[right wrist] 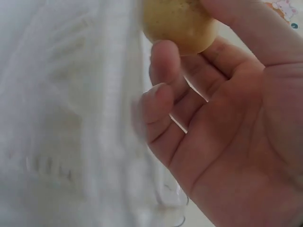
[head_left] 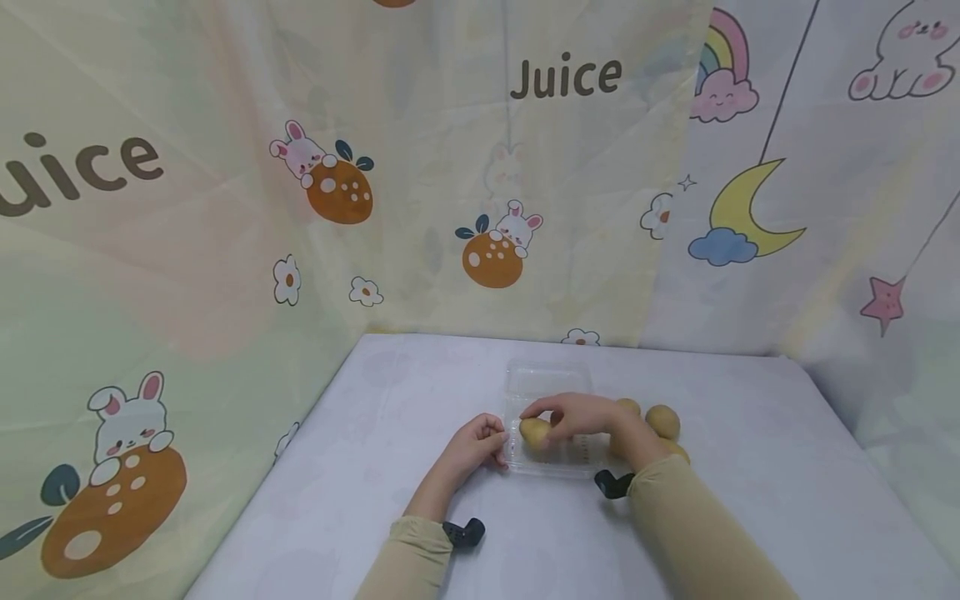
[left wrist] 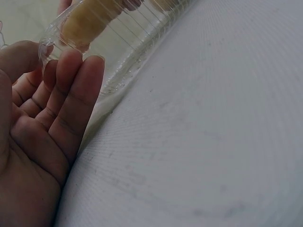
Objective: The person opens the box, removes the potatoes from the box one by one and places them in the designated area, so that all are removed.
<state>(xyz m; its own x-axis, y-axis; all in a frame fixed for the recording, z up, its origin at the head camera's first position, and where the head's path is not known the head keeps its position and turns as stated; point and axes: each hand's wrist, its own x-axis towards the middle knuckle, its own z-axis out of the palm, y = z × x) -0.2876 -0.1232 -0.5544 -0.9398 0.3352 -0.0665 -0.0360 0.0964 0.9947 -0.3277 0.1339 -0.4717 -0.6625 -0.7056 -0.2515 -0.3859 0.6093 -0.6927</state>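
Note:
A clear plastic clamshell box (head_left: 555,472) lies on the table with its lid folded back, away from me. My right hand (head_left: 581,414) is over the box and holds a yellowish potato (head_left: 535,433) between thumb and fingers. The same potato (right wrist: 180,23) shows at the top of the right wrist view. At the box's left edge, my left hand (head_left: 474,443) pinches the rim between thumb and fingertips. The left wrist view shows this grip on the clear rim (left wrist: 46,49), with the potato seen through the plastic.
Several more potatoes (head_left: 663,422) lie on the table just right of the box, partly hidden by my right wrist. The white tabletop (head_left: 360,417) ends at patterned cloth walls (head_left: 420,167) at the back and sides.

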